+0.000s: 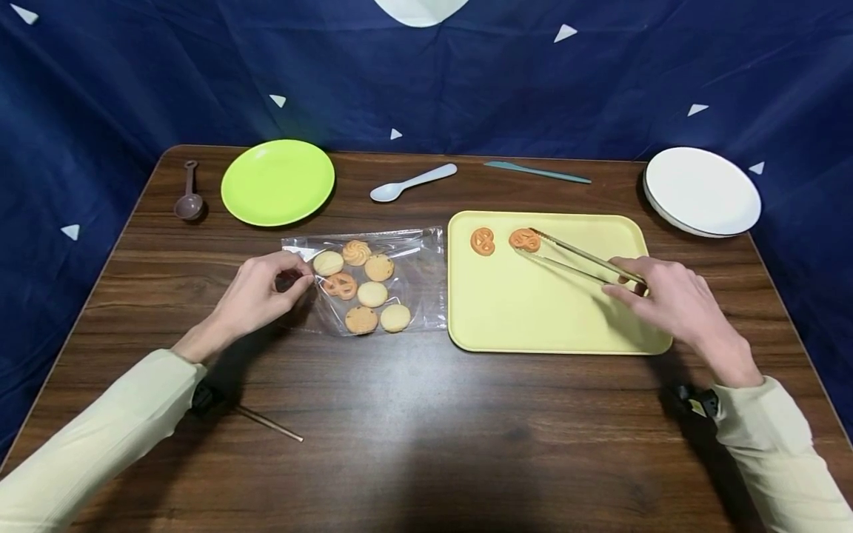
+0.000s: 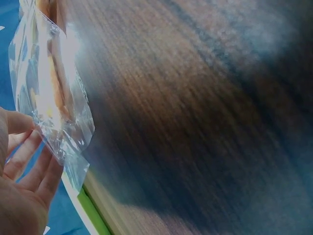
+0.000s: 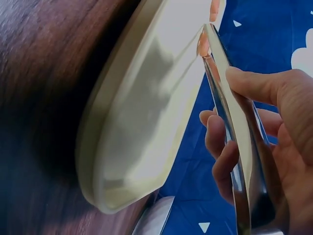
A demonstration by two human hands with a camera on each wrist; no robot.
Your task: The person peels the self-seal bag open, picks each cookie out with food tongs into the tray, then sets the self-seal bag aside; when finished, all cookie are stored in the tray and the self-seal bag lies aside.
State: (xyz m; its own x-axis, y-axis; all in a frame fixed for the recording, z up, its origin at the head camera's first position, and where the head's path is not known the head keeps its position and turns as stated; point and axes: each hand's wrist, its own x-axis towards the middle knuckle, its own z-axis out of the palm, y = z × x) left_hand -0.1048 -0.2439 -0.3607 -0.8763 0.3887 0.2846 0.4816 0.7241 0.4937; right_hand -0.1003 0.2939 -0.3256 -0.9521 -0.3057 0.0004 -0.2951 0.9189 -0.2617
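Note:
My right hand (image 1: 673, 296) grips gold metal tongs (image 3: 226, 93), thumb on one arm and fingers on the other. The tips of the tongs lie on both sides of a pretzel-shaped cookie (image 1: 524, 240) on the yellow tray (image 1: 546, 311). Another pretzel cookie (image 1: 483, 241) sits to its left on the tray. At the left edge of a clear plastic bag (image 1: 423, 274), my left hand (image 1: 263, 289) pinches the film between thumb and fingers. Inside the bag lie several cookies: round pale ones, a swirled one (image 1: 356, 252) and a pretzel cookie (image 1: 340, 286).
Along the back stand a brown measuring spoon (image 1: 189, 203), a green plate (image 1: 278, 183), a pale blue spoon (image 1: 413, 182), a teal knife (image 1: 537, 172) and a white dish (image 1: 703, 190). A thin stick-like piece (image 1: 269, 423) shows beside the left sleeve.

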